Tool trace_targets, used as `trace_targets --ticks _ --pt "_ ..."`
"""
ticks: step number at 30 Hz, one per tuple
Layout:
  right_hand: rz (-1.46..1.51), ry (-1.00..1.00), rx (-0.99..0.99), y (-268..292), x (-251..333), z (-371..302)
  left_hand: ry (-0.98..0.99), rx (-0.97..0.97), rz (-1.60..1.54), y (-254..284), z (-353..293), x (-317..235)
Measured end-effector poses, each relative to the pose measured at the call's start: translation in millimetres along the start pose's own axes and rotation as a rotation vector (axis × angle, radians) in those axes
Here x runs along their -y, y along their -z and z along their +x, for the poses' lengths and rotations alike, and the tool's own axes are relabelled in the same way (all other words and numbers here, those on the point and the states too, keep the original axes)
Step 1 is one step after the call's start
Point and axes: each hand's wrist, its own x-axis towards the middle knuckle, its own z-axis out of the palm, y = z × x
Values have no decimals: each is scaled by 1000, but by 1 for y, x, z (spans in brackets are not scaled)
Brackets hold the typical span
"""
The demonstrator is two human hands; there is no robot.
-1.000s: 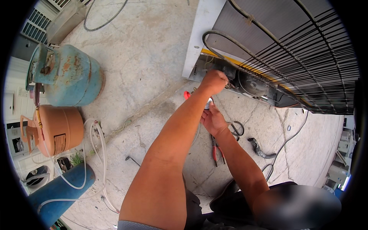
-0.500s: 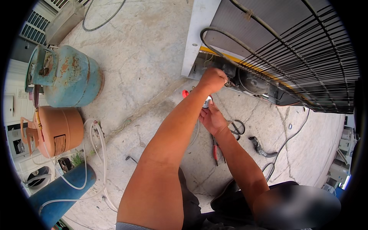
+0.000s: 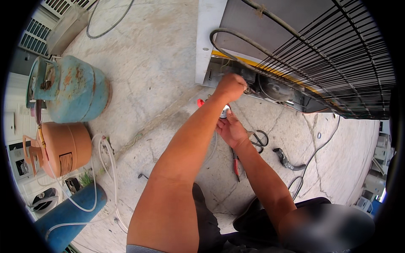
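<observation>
My left hand is closed at the opening low in the back of a refrigerator, beside the black compressor. Whatever its fingers pinch is too small to make out. Just nearer to me, my right hand grips a small round gauge with a pale face. Part of the gauge is hidden behind my fingers and left forearm. A red knob-like part shows past the left forearm. Below my right hand lie red-handled pliers and dark-handled scissors on the concrete.
A rusty blue-green gas cylinder, an orange cylinder and a blue cylinder stand at the left, with clear hoses around them. The black wire grille overhangs the right. A black cable runs over the floor.
The view has shifted slightly, so the refrigerator appears a little further left. Both hands stay in nearly the same places, the right one still on the gauge.
</observation>
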Motion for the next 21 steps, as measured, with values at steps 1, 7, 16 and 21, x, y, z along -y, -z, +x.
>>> trace_targets --ticks 1,7,16,21 --pt "-6 -1 4 -1 0 -1 -1 0 -2 1 0 0" --pt "-36 -11 -14 -3 0 -2 -24 -9 -38 2 0 2" --pt "-44 8 3 -3 1 -1 3 4 -137 1 1 5" --pt "-38 -5 -24 -5 1 -2 15 0 -79 1 0 0"
